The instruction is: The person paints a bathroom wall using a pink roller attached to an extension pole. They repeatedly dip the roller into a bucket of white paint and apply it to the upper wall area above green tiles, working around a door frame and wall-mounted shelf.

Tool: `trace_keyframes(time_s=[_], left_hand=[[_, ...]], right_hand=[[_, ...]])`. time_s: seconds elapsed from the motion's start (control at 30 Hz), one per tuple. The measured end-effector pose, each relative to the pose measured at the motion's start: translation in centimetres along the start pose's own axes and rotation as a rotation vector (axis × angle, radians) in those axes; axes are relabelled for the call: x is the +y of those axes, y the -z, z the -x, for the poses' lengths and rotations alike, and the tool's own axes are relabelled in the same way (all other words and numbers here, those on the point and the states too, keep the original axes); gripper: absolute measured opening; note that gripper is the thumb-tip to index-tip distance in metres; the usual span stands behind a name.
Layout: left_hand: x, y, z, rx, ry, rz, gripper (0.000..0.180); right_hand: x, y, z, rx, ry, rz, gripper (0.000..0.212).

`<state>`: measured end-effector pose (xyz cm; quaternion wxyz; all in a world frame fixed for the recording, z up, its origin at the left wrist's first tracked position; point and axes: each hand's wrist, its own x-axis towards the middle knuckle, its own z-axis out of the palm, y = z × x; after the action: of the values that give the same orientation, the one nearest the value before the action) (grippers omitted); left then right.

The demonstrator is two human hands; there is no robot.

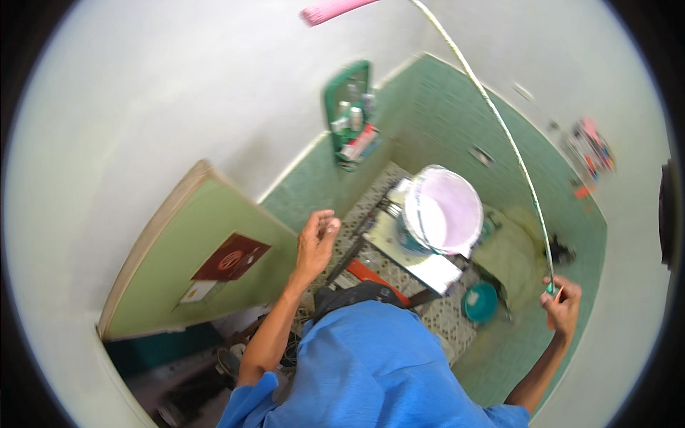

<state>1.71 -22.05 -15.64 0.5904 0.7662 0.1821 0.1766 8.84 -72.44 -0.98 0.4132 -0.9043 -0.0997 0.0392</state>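
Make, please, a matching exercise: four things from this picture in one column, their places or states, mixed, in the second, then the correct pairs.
Things
1. long, thin, paint-spattered pole
2. large round bucket with pale lilac inside
3. small round teal bowl
4. bare left hand

Places or states
A. on the patterned floor
B. gripped by the right hand
C. raised, holding nothing
D. on the white-topped table

Pairs: 1-B, 2-D, 3-A, 4-C

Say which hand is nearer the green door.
Left. The left hand is just right of the green door in view; the right hand is much farther right, gripping a long rod.
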Motion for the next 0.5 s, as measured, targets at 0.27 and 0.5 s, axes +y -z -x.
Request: trace_keyframes(time_s=[0.27, 0.5], left_hand=[[0.8, -5.7, 0.8, -0.287, 0.242, 0.227, 0.040], [-1.3, -4.5, 0.7, -0.188, 0.403, 0.125, 0.034]], right_hand=[[0.1, 13.8, 9.0, 0.198, -0.044, 0.117, 0.042], [-6.1, 19.6, 12.0, 0.050, -0.464, 0.347, 0.040]])
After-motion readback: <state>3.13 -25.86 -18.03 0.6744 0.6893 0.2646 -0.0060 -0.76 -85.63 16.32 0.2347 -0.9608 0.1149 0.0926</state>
